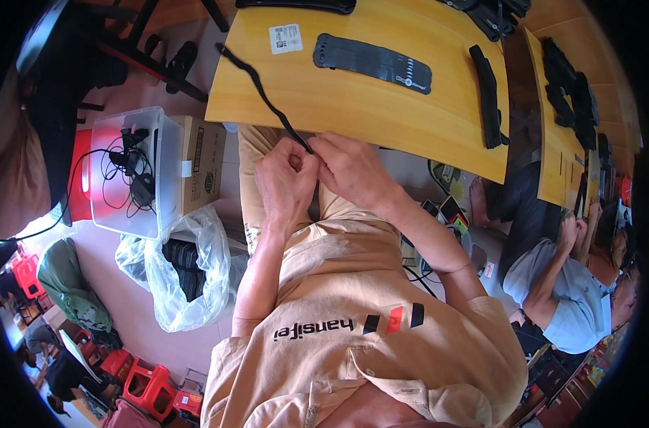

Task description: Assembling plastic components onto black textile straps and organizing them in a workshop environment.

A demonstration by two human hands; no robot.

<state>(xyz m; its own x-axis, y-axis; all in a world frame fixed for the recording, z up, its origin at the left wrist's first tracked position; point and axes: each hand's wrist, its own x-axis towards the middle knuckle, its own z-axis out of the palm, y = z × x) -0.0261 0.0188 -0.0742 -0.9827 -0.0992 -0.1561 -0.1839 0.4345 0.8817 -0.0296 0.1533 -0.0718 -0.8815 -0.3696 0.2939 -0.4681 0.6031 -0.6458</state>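
Observation:
A long, narrow black strap (266,100) runs from the table's left edge down to my hands. Near its lower end, the fingers of my left hand (285,182) are pinched around it. My right hand (353,170) meets the left at that end, thumb and fingers pressed together on the strap; the exact grip is partly hidden by the fingers. Both hands are just off the table's near edge, above my lap. On the wooden table (338,110) lies a flat dark grey panel (371,63) with rounded ends and a row of small slots.
A white label (286,39) and a folded black strap piece (487,96) lie on the table. To the left stand a clear plastic bin (125,178) with black cables, a cardboard box (202,164) and a clear bag (185,271) of dark items. A co-worker (563,285) sits at right.

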